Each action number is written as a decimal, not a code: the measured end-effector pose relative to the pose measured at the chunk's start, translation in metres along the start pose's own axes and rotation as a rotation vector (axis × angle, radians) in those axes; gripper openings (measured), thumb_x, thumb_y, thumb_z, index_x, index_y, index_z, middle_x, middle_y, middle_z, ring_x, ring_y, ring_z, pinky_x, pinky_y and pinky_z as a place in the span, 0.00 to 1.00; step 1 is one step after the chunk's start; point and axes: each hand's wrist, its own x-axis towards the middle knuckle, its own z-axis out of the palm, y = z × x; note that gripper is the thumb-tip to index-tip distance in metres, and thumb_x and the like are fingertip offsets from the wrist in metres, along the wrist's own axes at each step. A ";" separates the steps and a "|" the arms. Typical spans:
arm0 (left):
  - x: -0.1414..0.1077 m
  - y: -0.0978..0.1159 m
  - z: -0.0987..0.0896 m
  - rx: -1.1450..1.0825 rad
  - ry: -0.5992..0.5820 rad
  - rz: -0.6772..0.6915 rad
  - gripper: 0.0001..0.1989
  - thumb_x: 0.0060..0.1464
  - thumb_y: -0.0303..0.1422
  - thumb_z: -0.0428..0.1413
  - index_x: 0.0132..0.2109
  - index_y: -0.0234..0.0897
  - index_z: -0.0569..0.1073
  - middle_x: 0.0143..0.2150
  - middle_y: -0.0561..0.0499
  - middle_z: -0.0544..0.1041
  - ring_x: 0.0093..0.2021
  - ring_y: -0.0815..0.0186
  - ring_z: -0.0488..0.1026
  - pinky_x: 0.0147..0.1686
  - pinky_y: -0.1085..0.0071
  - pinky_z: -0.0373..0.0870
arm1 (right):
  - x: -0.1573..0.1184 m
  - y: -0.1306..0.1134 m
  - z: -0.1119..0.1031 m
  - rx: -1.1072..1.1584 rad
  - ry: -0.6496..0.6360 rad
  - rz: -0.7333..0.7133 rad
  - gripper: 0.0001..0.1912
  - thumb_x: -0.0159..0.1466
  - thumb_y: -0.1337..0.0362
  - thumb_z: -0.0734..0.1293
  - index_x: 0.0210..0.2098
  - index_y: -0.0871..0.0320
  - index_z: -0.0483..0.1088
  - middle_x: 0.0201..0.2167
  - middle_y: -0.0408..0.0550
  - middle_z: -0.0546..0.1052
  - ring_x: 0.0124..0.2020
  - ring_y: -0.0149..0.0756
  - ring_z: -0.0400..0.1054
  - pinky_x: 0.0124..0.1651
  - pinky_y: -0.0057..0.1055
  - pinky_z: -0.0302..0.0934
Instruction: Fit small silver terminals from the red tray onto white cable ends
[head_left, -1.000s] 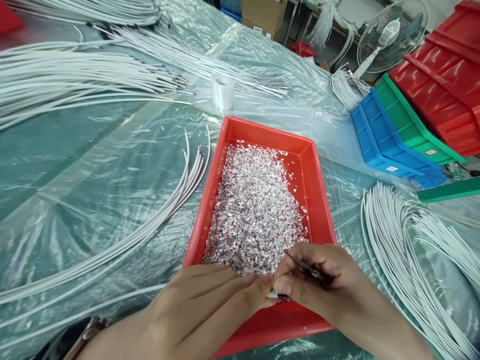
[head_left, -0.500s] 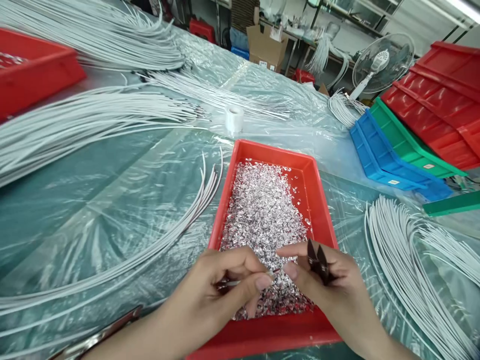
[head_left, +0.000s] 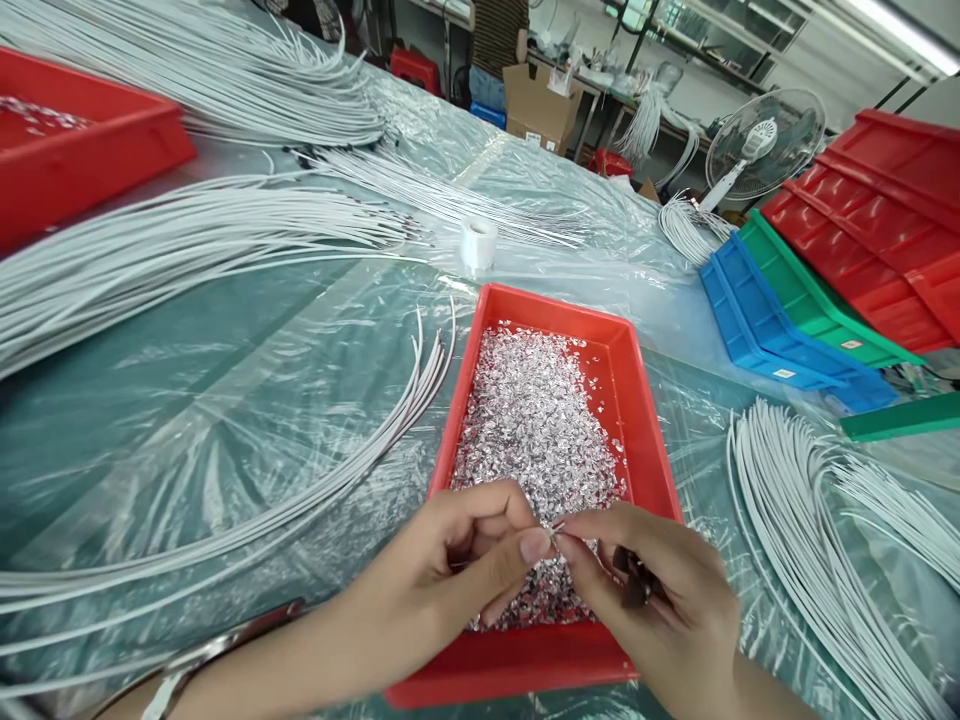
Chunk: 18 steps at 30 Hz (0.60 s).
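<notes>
Clear plastic sheeting covers the green workbench, and a red tray heaped with silver foil scraps sits at its near edge. Over the tray's near end, the left hand and right hand meet fingertip to fingertip, both pinching 1 small silvery piece between thumb and forefinger. Its long axis cannot be told. The right hand's other fingers curl around dark snips, held in the palm. White cable bundles lie right of the tray, looser white cables left of it.
</notes>
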 end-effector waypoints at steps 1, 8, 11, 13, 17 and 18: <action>0.000 0.000 0.000 -0.010 -0.007 -0.003 0.14 0.63 0.39 0.49 0.30 0.37 0.64 0.20 0.61 0.61 0.21 0.74 0.55 0.22 0.76 0.53 | 0.000 0.000 0.000 0.004 -0.001 -0.007 0.09 0.59 0.78 0.67 0.34 0.58 0.71 0.21 0.39 0.73 0.17 0.24 0.60 0.19 0.21 0.57; 0.000 -0.001 -0.002 -0.082 -0.061 -0.017 0.15 0.64 0.39 0.49 0.30 0.37 0.63 0.18 0.62 0.60 0.19 0.75 0.52 0.20 0.76 0.47 | 0.002 -0.001 0.001 0.037 -0.015 0.017 0.11 0.57 0.79 0.64 0.32 0.57 0.70 0.22 0.38 0.74 0.17 0.23 0.59 0.19 0.20 0.55; 0.001 -0.001 -0.004 -0.114 -0.081 -0.022 0.15 0.64 0.39 0.49 0.30 0.38 0.63 0.17 0.62 0.59 0.18 0.75 0.50 0.19 0.76 0.46 | 0.000 -0.001 0.000 0.082 -0.047 0.060 0.11 0.57 0.78 0.63 0.33 0.56 0.69 0.21 0.35 0.72 0.15 0.22 0.54 0.16 0.20 0.49; 0.002 -0.001 -0.005 -0.139 -0.086 -0.036 0.15 0.64 0.40 0.50 0.30 0.38 0.63 0.17 0.63 0.58 0.17 0.76 0.50 0.19 0.76 0.46 | -0.001 -0.001 -0.001 0.114 -0.071 0.091 0.11 0.58 0.77 0.63 0.34 0.56 0.69 0.20 0.34 0.68 0.15 0.22 0.52 0.16 0.21 0.47; 0.002 -0.003 -0.005 -0.171 -0.099 -0.052 0.15 0.64 0.40 0.50 0.31 0.37 0.64 0.16 0.63 0.57 0.17 0.76 0.48 0.18 0.76 0.45 | -0.002 0.000 -0.001 0.159 -0.110 0.119 0.12 0.57 0.78 0.63 0.35 0.55 0.68 0.20 0.32 0.64 0.17 0.22 0.51 0.16 0.21 0.47; 0.002 -0.004 -0.005 -0.170 -0.099 -0.053 0.15 0.64 0.40 0.50 0.31 0.37 0.64 0.16 0.63 0.57 0.17 0.76 0.48 0.18 0.76 0.45 | -0.002 0.000 -0.001 0.167 -0.113 0.122 0.12 0.57 0.78 0.63 0.35 0.55 0.68 0.20 0.32 0.63 0.17 0.22 0.51 0.16 0.21 0.46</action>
